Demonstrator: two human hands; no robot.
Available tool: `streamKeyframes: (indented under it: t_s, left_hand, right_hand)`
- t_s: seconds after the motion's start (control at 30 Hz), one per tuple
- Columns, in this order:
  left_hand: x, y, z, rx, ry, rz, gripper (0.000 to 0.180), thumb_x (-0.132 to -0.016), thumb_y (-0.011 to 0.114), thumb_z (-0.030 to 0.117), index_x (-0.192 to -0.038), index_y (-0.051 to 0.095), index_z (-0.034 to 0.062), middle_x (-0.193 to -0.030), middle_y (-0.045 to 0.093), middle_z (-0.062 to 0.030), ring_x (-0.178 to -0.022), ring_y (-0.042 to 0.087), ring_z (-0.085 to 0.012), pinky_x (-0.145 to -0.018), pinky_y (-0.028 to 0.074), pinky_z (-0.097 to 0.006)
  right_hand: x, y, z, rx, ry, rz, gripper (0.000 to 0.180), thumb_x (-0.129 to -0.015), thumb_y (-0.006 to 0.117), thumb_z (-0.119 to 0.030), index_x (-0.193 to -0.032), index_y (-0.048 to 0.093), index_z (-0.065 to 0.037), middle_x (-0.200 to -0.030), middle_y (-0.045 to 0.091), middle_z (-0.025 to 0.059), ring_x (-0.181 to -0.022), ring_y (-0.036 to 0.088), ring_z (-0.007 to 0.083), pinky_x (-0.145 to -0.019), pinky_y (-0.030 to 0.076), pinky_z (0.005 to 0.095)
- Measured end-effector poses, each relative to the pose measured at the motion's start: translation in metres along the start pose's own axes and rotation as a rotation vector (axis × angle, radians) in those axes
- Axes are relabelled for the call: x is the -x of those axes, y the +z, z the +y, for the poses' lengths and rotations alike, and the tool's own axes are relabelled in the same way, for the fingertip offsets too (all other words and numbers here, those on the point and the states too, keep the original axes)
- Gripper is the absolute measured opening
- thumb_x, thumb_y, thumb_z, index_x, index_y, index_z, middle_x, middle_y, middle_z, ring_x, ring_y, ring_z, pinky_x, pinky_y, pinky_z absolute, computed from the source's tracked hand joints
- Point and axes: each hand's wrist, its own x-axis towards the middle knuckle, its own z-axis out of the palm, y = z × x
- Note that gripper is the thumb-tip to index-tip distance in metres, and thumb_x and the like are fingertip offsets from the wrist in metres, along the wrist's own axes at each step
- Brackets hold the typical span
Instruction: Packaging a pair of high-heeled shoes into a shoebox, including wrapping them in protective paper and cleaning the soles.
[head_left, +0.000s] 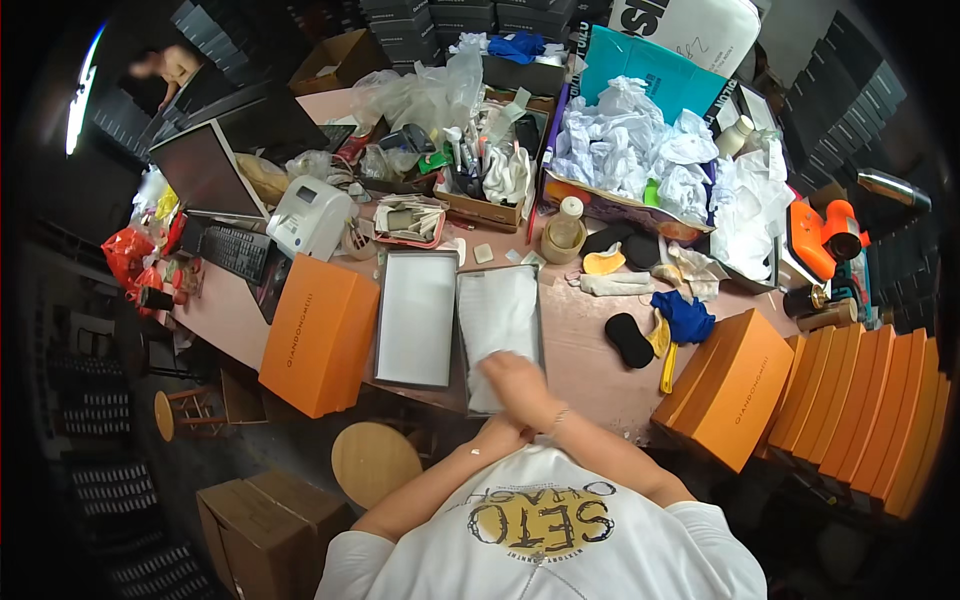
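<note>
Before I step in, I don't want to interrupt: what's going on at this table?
The person's right hand is over the near part of a white paper-like sheet in a shallow, dark-rimmed open box; its grip is unclear. The left hand is partly hidden by the right arm. Just left of the box lies a shallow, dark-edged tray with a pale inside, then an orange cardboard box. More orange cardboard boxes stand at the right.

And on the left, a computer monitor [207, 172] stands behind a black keyboard [236, 250], label printer [311, 217] close by!
</note>
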Motion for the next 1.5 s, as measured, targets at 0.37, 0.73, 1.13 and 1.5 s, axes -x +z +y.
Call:
streamKeyframes:
  t_s: [0.37, 0.73, 1.13, 1.5]
  left_hand:
    - [0.014, -0.133, -0.091, 1.009, -0.691, 1.316, 0.046, -0.091, 0.052, 0.017, -0.133, 0.043, 0.0010, -0.128, 0.054, -0.0134, -0.115, 0.052, -0.0252, -0.099, 0.037, -0.035]
    - [-0.027, -0.108, -0.049, -0.497, 0.059, 0.027, 0.047, -0.080, 0.066, 0.022, -0.123, 0.056, 0.0075, -0.141, 0.037, -0.0167, -0.135, 0.028, -0.0357, -0.107, 0.023, -0.055]
    - [-0.008, -0.101, -0.096, 0.017, -0.156, 0.528, 0.065, -0.083, 0.065, 0.023, -0.136, 0.038, -0.0025, -0.127, 0.048, -0.0264, -0.122, 0.044, -0.0389, -0.104, 0.034, -0.042]
    - [-0.035, -0.058, -0.013, 1.063, -0.489, 0.019, 0.046, -0.093, 0.056, 0.038, -0.122, 0.050, 0.0036, -0.115, 0.057, -0.0076, -0.100, 0.058, -0.0187, -0.088, 0.045, -0.034]
  right_hand:
    - [0.016, -0.035, 0.002, -0.676, 0.499, -0.073, 0.038, -0.083, 0.062, -0.013, -0.119, 0.057, -0.007, -0.114, 0.060, 0.0150, -0.108, 0.056, 0.0317, -0.095, 0.043, 0.0432]
    - [0.024, -0.012, 0.077, 0.079, 0.429, 0.146, 0.044, -0.081, 0.060, -0.007, -0.124, 0.051, 0.000, -0.123, 0.051, 0.0251, -0.113, 0.050, 0.0424, -0.095, 0.042, 0.0444]
    - [0.023, 0.033, 0.117, -0.016, 0.792, -0.059, 0.043, -0.083, 0.053, -0.013, -0.121, 0.046, 0.005, -0.094, 0.060, 0.0321, -0.090, 0.059, 0.0460, -0.080, 0.047, 0.0471]
    - [-0.013, -0.150, 0.068, 0.425, 0.236, -0.150, 0.029, -0.078, 0.055, -0.009, -0.106, 0.057, -0.003, -0.087, 0.065, 0.0171, -0.078, 0.064, 0.0341, -0.067, 0.050, 0.0429]
